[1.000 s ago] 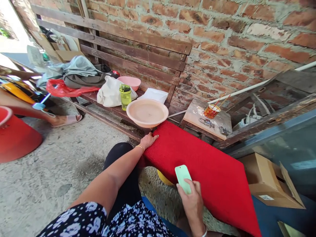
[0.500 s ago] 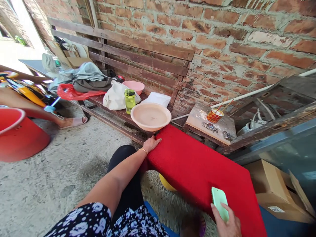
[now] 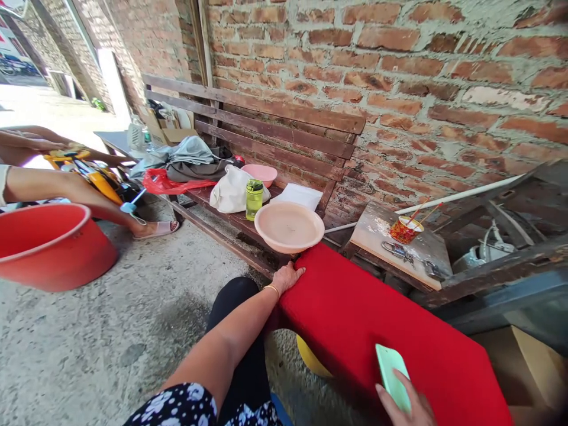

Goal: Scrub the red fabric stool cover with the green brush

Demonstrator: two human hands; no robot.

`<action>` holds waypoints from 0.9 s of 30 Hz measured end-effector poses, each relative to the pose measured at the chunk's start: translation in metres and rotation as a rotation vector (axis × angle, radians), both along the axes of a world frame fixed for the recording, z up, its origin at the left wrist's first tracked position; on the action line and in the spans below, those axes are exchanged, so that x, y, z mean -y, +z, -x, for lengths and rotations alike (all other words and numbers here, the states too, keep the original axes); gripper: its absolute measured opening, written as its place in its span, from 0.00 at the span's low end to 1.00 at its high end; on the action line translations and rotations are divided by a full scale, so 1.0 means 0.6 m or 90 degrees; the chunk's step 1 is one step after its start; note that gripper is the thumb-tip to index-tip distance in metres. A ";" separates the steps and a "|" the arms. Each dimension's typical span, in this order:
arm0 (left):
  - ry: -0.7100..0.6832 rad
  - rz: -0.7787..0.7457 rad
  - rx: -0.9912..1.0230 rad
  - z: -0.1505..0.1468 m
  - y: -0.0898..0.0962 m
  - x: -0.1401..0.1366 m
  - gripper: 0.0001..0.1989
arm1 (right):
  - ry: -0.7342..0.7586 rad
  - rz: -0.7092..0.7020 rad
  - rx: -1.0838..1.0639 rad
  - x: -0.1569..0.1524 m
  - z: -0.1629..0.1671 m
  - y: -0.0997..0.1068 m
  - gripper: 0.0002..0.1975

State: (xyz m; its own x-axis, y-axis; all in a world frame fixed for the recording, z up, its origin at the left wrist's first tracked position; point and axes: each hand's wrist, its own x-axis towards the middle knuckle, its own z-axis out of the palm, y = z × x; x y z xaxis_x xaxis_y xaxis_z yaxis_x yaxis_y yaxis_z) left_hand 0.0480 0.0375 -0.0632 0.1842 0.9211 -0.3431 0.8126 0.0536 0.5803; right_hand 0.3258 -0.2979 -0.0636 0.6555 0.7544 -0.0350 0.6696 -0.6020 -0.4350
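Note:
A bright red cloth (image 3: 377, 313) covers a long, narrow surface in front of me. My left hand (image 3: 287, 278) grips the cloth at its far left corner, thumb on top and the other fingers partly hidden over the edge. Near the front edge, my right hand (image 3: 410, 402) holds a mint-green scrub brush (image 3: 393, 374) by its back, low against the cloth; its bristles are hidden in this view. Just beyond my left hand, a shallow pale-pink basin (image 3: 290, 228) sits on the end of the wooden bench (image 3: 248, 139).
A green bottle (image 3: 254, 201), a white bag (image 3: 226, 192) and a pink bowl (image 3: 261, 175) stand on the bench. Padlocks (image 3: 398, 251) and a patterned cup (image 3: 404, 229) lie on a small board. A red tub (image 3: 57, 260) is by another person's leg (image 3: 80, 195). A cardboard box (image 3: 523, 367) sits right.
The view has swung left, so the surroundings sit further right. Along the cloth, my right hand has moved the brush toward the left. My left hand stays at the corner.

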 end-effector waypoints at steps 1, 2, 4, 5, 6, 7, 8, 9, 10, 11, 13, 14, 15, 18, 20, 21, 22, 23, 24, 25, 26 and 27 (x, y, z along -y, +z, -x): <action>0.001 0.001 0.001 0.000 0.001 0.000 0.36 | 0.050 -0.010 -0.035 -0.032 0.039 0.012 0.33; 0.002 0.003 0.001 0.000 0.002 0.000 0.36 | 0.100 -0.020 -0.036 -0.064 0.081 0.022 0.33; 0.002 0.007 0.001 0.000 0.003 0.001 0.35 | 0.187 -0.043 -0.021 -0.122 0.155 0.033 0.30; 0.002 0.008 0.002 0.000 0.002 0.001 0.35 | 0.223 -0.056 -0.011 -0.143 0.182 0.033 0.29; 0.001 0.008 0.004 0.000 0.002 0.001 0.35 | 0.250 -0.069 -0.006 -0.157 0.199 0.031 0.28; 0.002 0.007 0.008 -0.001 0.000 0.001 0.34 | 0.265 -0.079 -0.006 -0.163 0.205 0.025 0.28; 0.003 0.006 0.014 -0.001 -0.002 0.001 0.34 | 0.266 -0.085 -0.011 -0.161 0.199 0.017 0.27; 0.004 0.005 0.020 -0.001 -0.003 0.000 0.34 | 0.255 -0.084 -0.021 -0.153 0.184 0.010 0.27; 0.005 0.004 0.025 -0.001 -0.005 0.000 0.34 | 0.230 -0.077 -0.035 -0.139 0.161 0.003 0.28; 0.006 0.004 0.030 -0.001 -0.006 0.001 0.34 | 0.194 -0.063 -0.053 -0.122 0.134 -0.002 0.28; 0.007 0.006 0.035 -0.001 -0.007 0.001 0.34 | 0.107 -0.033 -0.088 -0.088 0.080 -0.003 0.32; 0.006 0.008 0.036 -0.001 -0.006 0.001 0.34 | 0.060 -0.025 -0.102 -0.076 0.060 0.000 0.34; 0.005 0.010 0.036 -0.001 -0.005 0.001 0.34 | 0.022 -0.023 -0.111 -0.069 0.048 0.006 0.36; 0.002 0.016 0.032 0.000 -0.003 0.001 0.34 | 0.010 -0.063 -0.106 -0.086 0.066 0.020 0.38; 0.000 0.014 0.030 0.001 -0.003 0.001 0.34 | 0.082 -0.102 -0.078 -0.121 0.113 0.021 0.35; -0.001 0.015 0.030 0.001 -0.005 0.000 0.34 | 0.127 -0.118 -0.060 -0.141 0.139 0.017 0.32; -0.004 0.015 0.032 0.002 -0.007 0.000 0.34 | 0.168 -0.130 -0.042 -0.159 0.164 0.013 0.30; -0.007 0.014 0.033 0.003 -0.009 -0.002 0.34 | 0.203 -0.139 -0.023 -0.174 0.184 0.006 0.27; -0.010 0.013 0.035 0.003 -0.012 -0.003 0.34 | 0.230 -0.147 -0.006 -0.185 0.198 0.000 0.25; -0.012 0.012 0.035 0.004 -0.016 -0.005 0.34 | 0.242 -0.155 0.010 -0.191 0.204 -0.007 0.24; -0.013 0.012 0.035 0.004 -0.019 -0.007 0.35 | 0.238 -0.160 0.026 -0.191 0.202 -0.013 0.23; -0.015 0.013 0.032 0.004 -0.023 -0.010 0.35 | 0.218 -0.162 0.040 -0.187 0.191 -0.017 0.22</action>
State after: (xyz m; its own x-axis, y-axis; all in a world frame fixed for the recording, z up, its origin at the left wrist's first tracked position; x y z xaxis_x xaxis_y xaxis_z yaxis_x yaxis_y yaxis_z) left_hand 0.0454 0.0432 -0.0769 0.2240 0.9090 -0.3514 0.7835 0.0464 0.6197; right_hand 0.2114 -0.1860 -0.0741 0.3605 0.9084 0.2120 0.8421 -0.2192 -0.4927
